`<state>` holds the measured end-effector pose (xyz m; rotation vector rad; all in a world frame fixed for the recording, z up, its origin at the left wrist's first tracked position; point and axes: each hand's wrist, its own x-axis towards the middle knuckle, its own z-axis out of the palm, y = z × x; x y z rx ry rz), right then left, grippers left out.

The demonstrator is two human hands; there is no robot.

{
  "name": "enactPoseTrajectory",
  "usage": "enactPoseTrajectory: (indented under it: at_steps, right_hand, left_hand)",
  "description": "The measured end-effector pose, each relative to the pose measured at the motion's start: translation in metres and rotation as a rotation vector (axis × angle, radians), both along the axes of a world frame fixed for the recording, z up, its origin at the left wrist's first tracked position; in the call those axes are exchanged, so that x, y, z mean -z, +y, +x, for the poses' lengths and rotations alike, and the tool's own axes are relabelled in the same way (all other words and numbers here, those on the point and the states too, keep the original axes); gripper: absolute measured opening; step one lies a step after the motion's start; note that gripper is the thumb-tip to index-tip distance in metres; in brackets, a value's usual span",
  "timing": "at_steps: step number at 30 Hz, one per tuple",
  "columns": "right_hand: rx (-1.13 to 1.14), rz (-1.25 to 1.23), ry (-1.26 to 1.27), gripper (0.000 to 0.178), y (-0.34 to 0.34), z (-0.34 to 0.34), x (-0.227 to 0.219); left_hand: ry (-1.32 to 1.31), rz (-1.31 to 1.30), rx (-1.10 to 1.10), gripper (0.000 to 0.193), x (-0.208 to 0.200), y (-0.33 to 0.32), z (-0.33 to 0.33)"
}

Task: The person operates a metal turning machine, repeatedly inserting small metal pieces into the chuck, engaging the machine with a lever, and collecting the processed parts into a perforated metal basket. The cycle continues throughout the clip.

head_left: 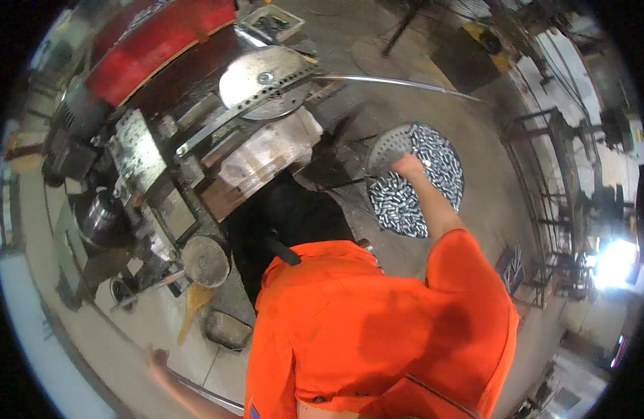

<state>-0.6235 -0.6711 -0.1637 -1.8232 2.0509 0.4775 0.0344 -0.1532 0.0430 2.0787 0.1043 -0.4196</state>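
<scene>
My right hand [408, 166] is down over a round perforated metal basket [386, 151], at the border between its bare bottom and a heap of small shiny metal cylinders [437, 155]. Its fingers look curled together, and anything between them is too small or hidden to name. The cylinders fill the right and lower parts of the basket. Far off to the lower left, my left hand [156, 359] is held out over the floor, away from the machine. It is small and smeared, so its fingers do not show clearly.
A machine with a round metal disc [248, 80] and a perforated bar stands ahead on the left. Behind it sits a red bin [161, 45]. A round wooden-looking stool top [205, 261] and a small metal tray [227, 329] are at the left. Metal racks [538, 181] line the right.
</scene>
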Motion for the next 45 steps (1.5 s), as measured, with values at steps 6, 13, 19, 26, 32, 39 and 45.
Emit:
enactPoseTrajectory:
  at_steps: [6,13,19,26,32,39,45]
  right_hand:
    - [-0.071,-0.006,0.029,0.031,-0.011,0.045,-0.001]
    - [-0.492,-0.431,-0.041,0.022,-0.047,-0.031,0.072]
    - [-0.539,-0.566,-0.843,0.015,0.0,0.139,-0.108]
    - [-1.158,-0.237,-1.47,0.025,0.112,0.341,-0.255]
    - [-1.231,-0.083,-1.556,0.03,0.143,0.374,-0.297]
    - [-1.253,-0.118,-1.537,0.024,0.146,0.386,-0.28]
    - [-1.378,-0.191,-1.478,0.022,0.143,0.399,-0.284]
  left_hand:
    - [-0.098,-0.061,-0.063,0.036,0.017,0.039,0.007]
    - [-0.667,0.955,0.34,0.038,0.01,0.011,0.003]
    - [-0.54,0.384,0.658,0.038,-0.097,-0.096,-0.078]
    - [-0.118,-0.353,1.062,0.032,-0.083,-0.242,-0.137]
    - [0.27,-0.79,0.964,0.034,-0.064,-0.234,-0.154]
    - [0.155,-0.764,0.844,0.021,-0.068,-0.227,-0.147]
    - [-0.014,-0.566,0.823,0.021,-0.079,-0.228,-0.137]
